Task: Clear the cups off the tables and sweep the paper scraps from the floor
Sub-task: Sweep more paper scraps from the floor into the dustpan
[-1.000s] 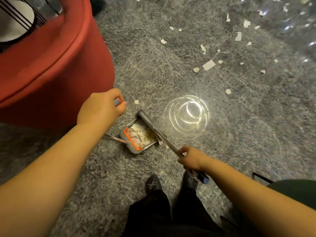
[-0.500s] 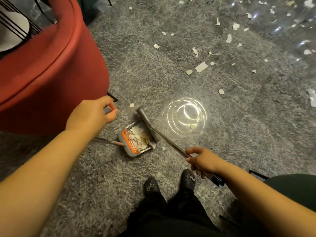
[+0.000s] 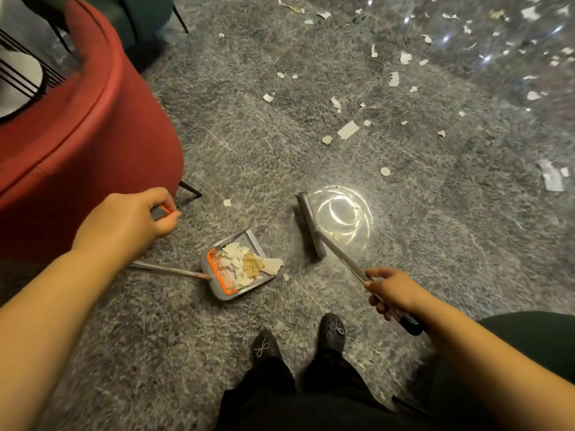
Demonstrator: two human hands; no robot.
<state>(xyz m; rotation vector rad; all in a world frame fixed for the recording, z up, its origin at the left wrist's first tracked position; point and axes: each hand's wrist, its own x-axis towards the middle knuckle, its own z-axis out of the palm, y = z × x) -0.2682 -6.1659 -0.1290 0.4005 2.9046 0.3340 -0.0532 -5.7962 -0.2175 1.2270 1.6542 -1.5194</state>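
Left hand (image 3: 124,222) curled round the top of the dustpan's handle (image 3: 169,270), fingers closed on it. Dustpan (image 3: 238,269) sits on the floor (image 3: 217,157) just right of that hand, heaped with scraps (image 3: 252,262) (one lies just off its lip). Right hand (image 3: 393,293) grips the broom's pole (image 3: 340,259); broom head (image 3: 311,228) on the floor ahead of it, apart from the pan. More loose scraps (image 3: 348,129) scattered well beyond both hands. Red chair (image 3: 77,144) beside the left hand.
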